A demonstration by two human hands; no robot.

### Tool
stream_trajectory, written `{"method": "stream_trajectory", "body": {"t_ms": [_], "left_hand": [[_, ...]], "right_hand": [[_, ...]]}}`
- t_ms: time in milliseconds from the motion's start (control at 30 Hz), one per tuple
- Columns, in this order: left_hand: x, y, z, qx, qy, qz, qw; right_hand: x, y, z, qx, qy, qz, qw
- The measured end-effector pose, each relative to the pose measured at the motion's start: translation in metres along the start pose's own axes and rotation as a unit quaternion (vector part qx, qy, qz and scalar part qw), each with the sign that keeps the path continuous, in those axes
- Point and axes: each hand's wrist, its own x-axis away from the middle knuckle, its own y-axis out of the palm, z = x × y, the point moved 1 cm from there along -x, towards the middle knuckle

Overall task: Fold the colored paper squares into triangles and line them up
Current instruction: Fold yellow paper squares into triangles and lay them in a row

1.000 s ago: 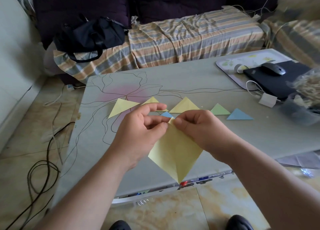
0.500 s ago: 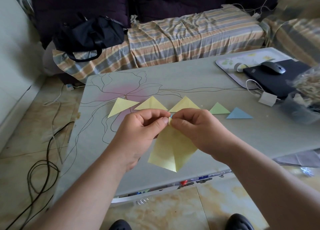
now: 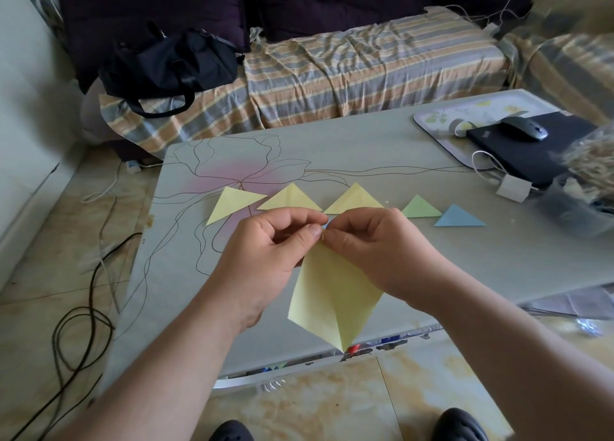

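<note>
sofa point(image 3: 365, 75): striped cover, runs behind the table; we see a black bag point(image 3: 166, 65) on its left end.
table point(image 3: 365, 155): grey top with a line-drawn flower, everything of the task sits on or over it.
tray point(image 3: 432, 121): far right corner, black laptop point(image 3: 518, 155) partly on it, mouse point(image 3: 525, 130) on the laptop, white charger point(image 3: 513, 189) just beside.
yellow paper point(image 3: 329, 301): we hold it above the table's near edge, centre crease, bottom point hanging down.
left hand point(image 3: 265, 258): thumb and fingers pinching the paper's top corner.
right hand point(image 3: 382, 251): pinching the same corner, touching the left fingertips.
row: three yellow triangles point(image 3: 289, 199), then a green triangle point(image 3: 419, 207) and a blue triangle point(image 3: 458, 217), flat on the table beyond our hands.
blue scrap point(image 3: 327, 225): sliver between the hands, can't tell its shape.
</note>
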Motion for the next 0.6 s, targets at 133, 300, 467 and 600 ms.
{"method": "stream_trajectory", "body": {"t_ms": [133,300,467,600], "left_hand": [[-0.0006,0.0002,-0.0019,-0.012,-0.008,-0.006,1.000],[-0.0009,0.0005,-0.0026,-0.028,0.002,-0.008,1.000],[-0.0002,-0.0017,-0.0008,-0.015,-0.005,-0.027,1.000],[-0.0014,-0.0036,-0.0003,-0.025,0.001,-0.051,0.998]], "right_hand": [[0.0005,-0.0011,-0.0005,0.014,0.010,0.010,1.000],[0.0023,-0.0019,-0.0040,0.055,0.005,0.013,0.998],[0.0042,-0.0029,-0.0058,0.068,-0.002,0.024,0.997],[0.0055,-0.0035,-0.0065,0.085,-0.010,0.032,0.996]]}}
